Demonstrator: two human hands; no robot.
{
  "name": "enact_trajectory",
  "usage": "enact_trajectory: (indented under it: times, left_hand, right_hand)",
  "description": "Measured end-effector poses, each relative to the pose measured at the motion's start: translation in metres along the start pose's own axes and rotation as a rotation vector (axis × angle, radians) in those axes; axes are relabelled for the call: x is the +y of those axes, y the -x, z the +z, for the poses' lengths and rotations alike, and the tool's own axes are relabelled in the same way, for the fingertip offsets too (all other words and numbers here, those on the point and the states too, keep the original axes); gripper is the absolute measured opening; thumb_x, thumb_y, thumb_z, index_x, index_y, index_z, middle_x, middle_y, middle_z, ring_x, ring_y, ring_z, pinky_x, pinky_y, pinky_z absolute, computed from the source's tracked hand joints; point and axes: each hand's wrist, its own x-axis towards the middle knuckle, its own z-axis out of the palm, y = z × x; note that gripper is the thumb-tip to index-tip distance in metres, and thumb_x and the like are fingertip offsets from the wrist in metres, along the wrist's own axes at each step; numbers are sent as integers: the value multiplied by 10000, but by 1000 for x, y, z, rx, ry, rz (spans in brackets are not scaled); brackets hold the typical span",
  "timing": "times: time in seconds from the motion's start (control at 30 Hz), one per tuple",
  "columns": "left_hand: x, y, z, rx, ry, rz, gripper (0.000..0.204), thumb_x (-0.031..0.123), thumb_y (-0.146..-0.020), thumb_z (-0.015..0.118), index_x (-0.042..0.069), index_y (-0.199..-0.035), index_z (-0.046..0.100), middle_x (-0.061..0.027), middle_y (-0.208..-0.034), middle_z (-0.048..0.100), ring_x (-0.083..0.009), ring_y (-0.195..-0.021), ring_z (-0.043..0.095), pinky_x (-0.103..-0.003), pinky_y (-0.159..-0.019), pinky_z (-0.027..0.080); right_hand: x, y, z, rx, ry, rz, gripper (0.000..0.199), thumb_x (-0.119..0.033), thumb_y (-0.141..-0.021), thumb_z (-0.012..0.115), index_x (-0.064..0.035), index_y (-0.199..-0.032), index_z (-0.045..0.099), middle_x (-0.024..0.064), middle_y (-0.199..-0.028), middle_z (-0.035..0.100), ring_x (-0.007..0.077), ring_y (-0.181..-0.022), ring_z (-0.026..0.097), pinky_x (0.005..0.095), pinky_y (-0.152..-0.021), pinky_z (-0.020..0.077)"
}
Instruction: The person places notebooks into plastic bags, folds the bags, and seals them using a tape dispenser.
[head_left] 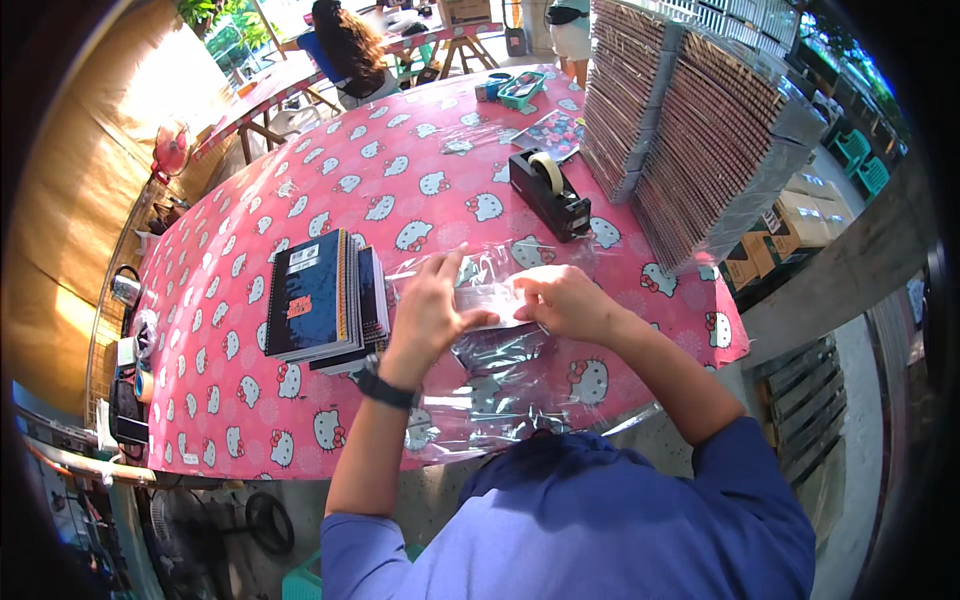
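Clear plastic sleeves (500, 375) lie loosely spread and overlapping on the pink table in front of me. On top of them is a small whitish, shiny piece (487, 297), perhaps folded plastic; glare hides its kind. My left hand (428, 312), with a dark watch on its wrist, rests with fingers stretched out and its thumb on the near edge of this piece. At the right end, the fingers of my right hand (566, 303) are bent into a pinch on it. Just left of my left hand stands a stack of spiral notebooks (312, 297) with dark blue covers.
A black tape dispenser (550, 195) stands beyond my right hand. Tall stacks of wrapped notebooks (700, 140) rise at the right edge. Farther back are a green basket (521, 90) and a colourful printed sheet (551, 134). A person (350, 60) sits at another table.
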Motion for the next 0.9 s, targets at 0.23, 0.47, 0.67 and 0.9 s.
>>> enact_trajectory:
  times: [0.23, 0.47, 0.67, 0.9]
  left_hand:
    - [-19, -15, 14, -154, 300, -197, 240, 207, -734, 728, 1, -853, 694, -105, -738, 642, -189, -673, 599, -307, -635, 457]
    - [-18, -23, 7, 203, 114, 36, 61, 65, -736, 690, 18, -775, 690, -84, -706, 626, -188, -674, 565, -296, -590, 432]
    - [-30, 92, 87, 10, 123, -62, 66, 21, -680, 684, 59, -729, 660, -71, -713, 600, -238, -716, 585, -339, -620, 477]
    - [-14, 105, 101, 153, -208, -455, 369, 200, -604, 788, 57, -882, 592, -106, -800, 603, -289, -834, 582, -380, -705, 478]
  right_hand:
    - [34, -28, 14, 336, 195, -177, 297, -328, -721, 704, -43, -772, 640, 134, -655, 600, 320, -664, 602, 393, -638, 484]
    - [22, -62, -2, 248, -77, -159, 132, -159, -714, 661, -32, -692, 633, 114, -667, 615, 287, -677, 610, 393, -624, 480]
    - [57, 47, 102, 209, -150, -256, 79, -136, -719, 612, -81, -774, 622, 98, -706, 583, 307, -689, 585, 406, -672, 482]
    - [59, 38, 106, -30, -144, 276, 440, -146, -569, 824, -7, -851, 517, 138, -788, 563, 268, -705, 588, 355, -614, 469]
